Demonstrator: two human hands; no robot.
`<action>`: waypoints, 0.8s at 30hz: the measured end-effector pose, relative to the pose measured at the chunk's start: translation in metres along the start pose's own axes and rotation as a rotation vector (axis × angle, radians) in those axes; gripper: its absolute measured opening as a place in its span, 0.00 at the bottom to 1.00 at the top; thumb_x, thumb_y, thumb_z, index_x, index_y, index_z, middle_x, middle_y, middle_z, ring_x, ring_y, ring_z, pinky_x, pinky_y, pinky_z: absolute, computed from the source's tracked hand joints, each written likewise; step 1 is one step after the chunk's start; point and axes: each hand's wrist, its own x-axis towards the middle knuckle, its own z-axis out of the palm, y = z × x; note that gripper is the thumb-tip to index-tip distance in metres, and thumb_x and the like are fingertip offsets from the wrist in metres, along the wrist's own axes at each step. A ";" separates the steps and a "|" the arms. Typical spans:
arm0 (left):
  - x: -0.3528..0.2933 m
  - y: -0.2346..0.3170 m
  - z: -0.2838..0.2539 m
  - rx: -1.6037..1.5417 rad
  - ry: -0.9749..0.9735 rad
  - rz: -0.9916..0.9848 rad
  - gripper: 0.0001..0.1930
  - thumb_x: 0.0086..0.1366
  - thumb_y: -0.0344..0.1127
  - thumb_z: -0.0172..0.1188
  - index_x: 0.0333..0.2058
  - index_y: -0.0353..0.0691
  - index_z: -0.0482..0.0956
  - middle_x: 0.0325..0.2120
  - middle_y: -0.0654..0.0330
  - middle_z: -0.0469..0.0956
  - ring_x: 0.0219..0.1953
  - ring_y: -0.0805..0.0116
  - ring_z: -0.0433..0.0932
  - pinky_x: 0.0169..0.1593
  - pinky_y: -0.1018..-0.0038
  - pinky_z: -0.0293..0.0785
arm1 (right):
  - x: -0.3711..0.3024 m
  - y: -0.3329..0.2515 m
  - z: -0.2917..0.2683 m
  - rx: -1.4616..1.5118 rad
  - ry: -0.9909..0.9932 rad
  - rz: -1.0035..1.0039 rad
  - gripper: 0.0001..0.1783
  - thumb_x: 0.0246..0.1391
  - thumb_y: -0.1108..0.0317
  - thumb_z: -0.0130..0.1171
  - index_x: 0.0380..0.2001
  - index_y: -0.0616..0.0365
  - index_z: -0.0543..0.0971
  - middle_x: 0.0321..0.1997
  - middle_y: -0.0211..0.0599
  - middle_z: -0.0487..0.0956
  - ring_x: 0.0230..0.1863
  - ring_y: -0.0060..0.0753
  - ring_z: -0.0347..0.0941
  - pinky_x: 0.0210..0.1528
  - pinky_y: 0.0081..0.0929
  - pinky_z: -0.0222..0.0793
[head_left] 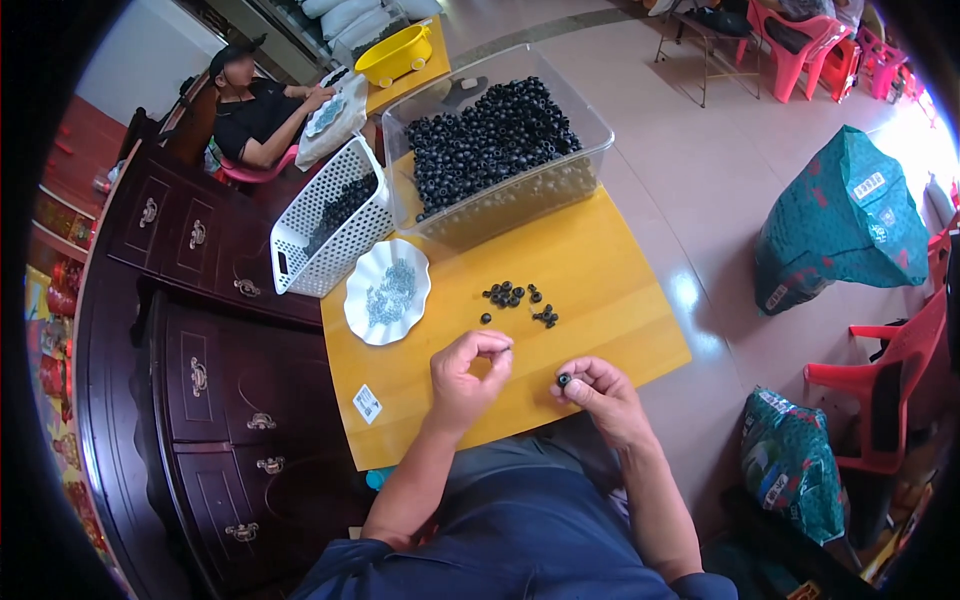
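My right hand (605, 395) pinches a small black ring-shaped part (564, 380) between thumb and fingers, its hole facing up. To its left, my left hand (468, 375) has thumb and index finger drawn together over the wooden tabletop (620, 310). A tiny dark bit shows at those fingertips, too small to name. Just beyond both hands lies a loose group of small black parts (508, 294), with a single black piece (486, 318) nearer my left hand. A white scalloped dish (356, 290) of clear bluish small pieces (392, 292) stands to the left.
A clear plastic bin (490, 205) heaped with black parts (490, 135) and a white perforated basket (305, 245) fill the table's far side. Dark drawers (220, 380) border the left. Another person (255, 115) sits beyond. Teal bags (840, 225) and a red chair (885, 380) stand right.
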 end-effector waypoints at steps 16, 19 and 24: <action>-0.012 0.043 0.002 -0.087 -0.304 -0.036 0.07 0.59 0.18 0.68 0.35 0.34 0.84 0.31 0.58 0.83 0.30 0.70 0.81 0.35 0.77 0.77 | 0.001 0.005 -0.006 -0.029 -0.025 0.003 0.11 0.63 0.71 0.66 0.47 0.60 0.81 0.45 0.30 0.83 0.48 0.23 0.79 0.54 0.24 0.74; -0.011 0.041 0.001 -0.111 -0.330 -0.011 0.07 0.59 0.18 0.68 0.35 0.34 0.84 0.31 0.57 0.83 0.30 0.69 0.81 0.35 0.76 0.77 | 0.001 0.005 -0.005 -0.016 -0.044 0.001 0.12 0.62 0.71 0.67 0.47 0.61 0.81 0.44 0.30 0.83 0.48 0.23 0.79 0.55 0.25 0.74; -0.011 0.040 0.003 -0.112 -0.327 0.026 0.06 0.59 0.20 0.69 0.35 0.34 0.84 0.31 0.57 0.84 0.30 0.68 0.82 0.35 0.75 0.77 | 0.000 0.005 -0.004 -0.044 -0.040 0.003 0.11 0.62 0.70 0.68 0.46 0.61 0.81 0.43 0.31 0.84 0.45 0.23 0.80 0.53 0.24 0.75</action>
